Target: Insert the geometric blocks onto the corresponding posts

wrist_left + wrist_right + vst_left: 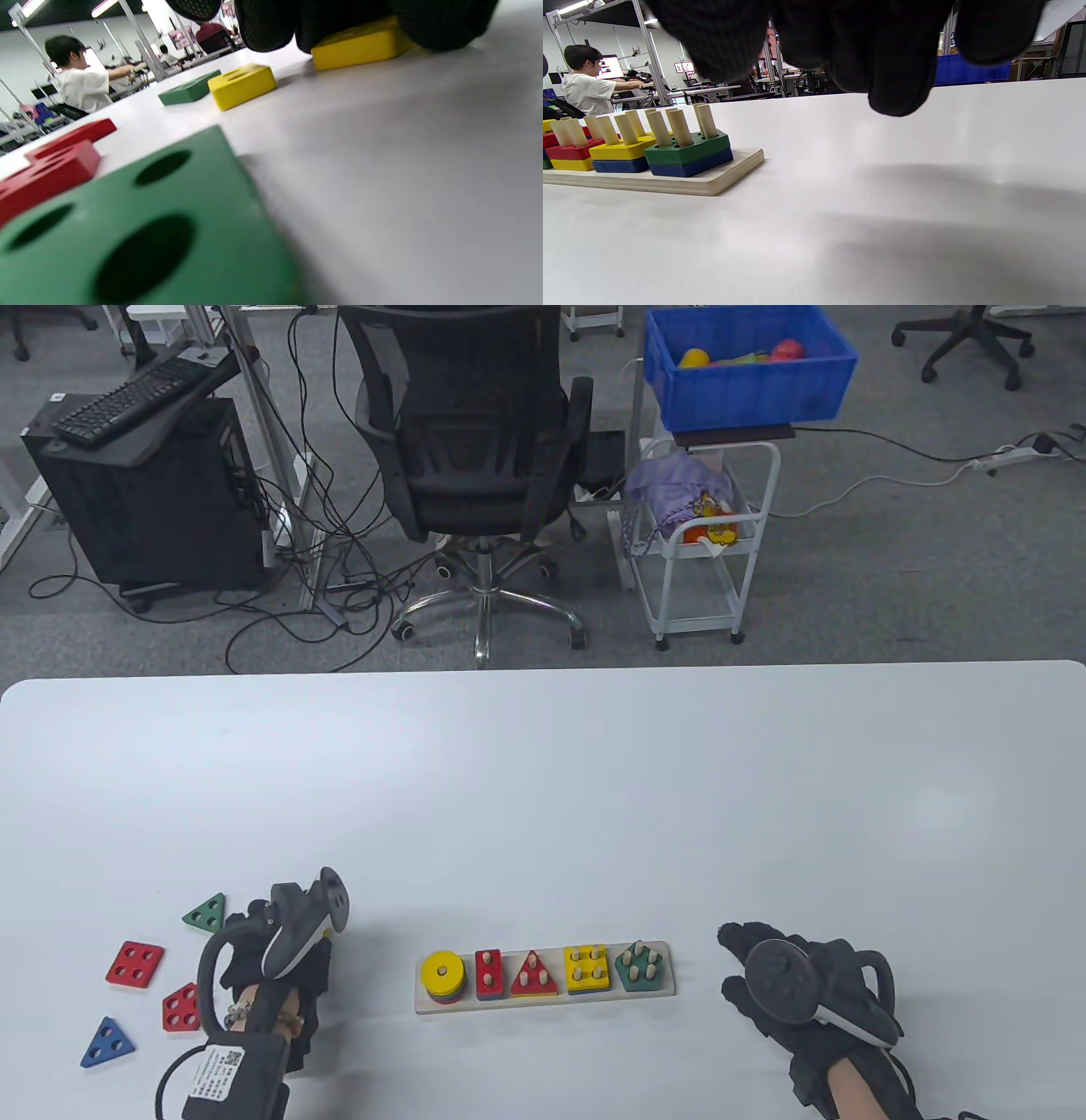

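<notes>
Left hand [280, 959] presses gloved fingers [271, 21] on a flat yellow wooden block [360, 44]; right hand [789, 984] hovers spread, holding nothing.

White counter [543, 780], pale wooden peg board [545, 1006], red square block [135, 964], blue triangle block [107, 1043], green triangle block [206, 913], black gloves.

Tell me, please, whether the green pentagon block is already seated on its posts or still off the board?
Seated: the green pentagon block lies flat on a blue block, posts standing through its holes.
</notes>
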The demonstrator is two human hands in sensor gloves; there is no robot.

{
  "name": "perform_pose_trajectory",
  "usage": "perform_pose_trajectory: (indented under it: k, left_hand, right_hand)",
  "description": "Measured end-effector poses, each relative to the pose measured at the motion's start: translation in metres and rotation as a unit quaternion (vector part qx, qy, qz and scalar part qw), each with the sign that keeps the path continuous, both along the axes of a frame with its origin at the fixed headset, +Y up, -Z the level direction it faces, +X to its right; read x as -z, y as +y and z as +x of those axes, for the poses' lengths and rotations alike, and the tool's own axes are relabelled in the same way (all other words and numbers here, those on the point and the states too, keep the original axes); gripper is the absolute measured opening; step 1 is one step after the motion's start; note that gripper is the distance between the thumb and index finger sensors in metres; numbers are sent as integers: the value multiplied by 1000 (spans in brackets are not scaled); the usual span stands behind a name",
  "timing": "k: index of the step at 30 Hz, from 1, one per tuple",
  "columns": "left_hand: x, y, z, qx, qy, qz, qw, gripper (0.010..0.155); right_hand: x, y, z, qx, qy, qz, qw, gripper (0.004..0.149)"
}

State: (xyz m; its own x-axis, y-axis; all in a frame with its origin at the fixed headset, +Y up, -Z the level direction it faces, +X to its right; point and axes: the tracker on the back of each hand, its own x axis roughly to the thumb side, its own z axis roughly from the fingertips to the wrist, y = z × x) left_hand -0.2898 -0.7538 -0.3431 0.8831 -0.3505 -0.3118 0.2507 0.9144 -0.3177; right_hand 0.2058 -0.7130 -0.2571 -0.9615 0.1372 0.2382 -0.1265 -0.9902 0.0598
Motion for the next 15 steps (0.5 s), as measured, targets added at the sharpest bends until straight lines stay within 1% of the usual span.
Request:
perform_pose_trajectory:
  k: [2,5,7,8,10,11,13,14,15]
  left_hand:
    - [2,0,4,6,2,-2,1000,62]
    - [3,-2,7,12,-11,-7,1000,64]
    - [1,-2,5,27,-10,9,1000,69]
    - [1,-2,5,25,-11,8,1000,69]
    - [-1,4,8,30,-15,36,999,71]
    - [-3,11,11,13,-22,63,998,71]
    - [-6,25,19,-35,-35,94,994,72]
    - [-8,33,24,-75,-45,115,990,72]
    - [-10,39,29,-114,-53,124,984,72]
  right_hand:
    - [0,1,1,3,-3,3,1000,60]
    - [0,1,1,6,-5,4,1000,60]
    - [1,-1,1,2,-4,0,1000,60]
    - [2,-2,0,2,-3,-2,1000,60]
    - [3,-4,-1,2,1,-6,1000,60]
    - [4,-4,-2,2,0,-5,1000,60]
    - [4,-5,-5,0,-1,3,1000,60]
    - [4,-4,-7,2,-1,13,1000,60]
    - [3,-3,-9,6,0,22,1000,61]
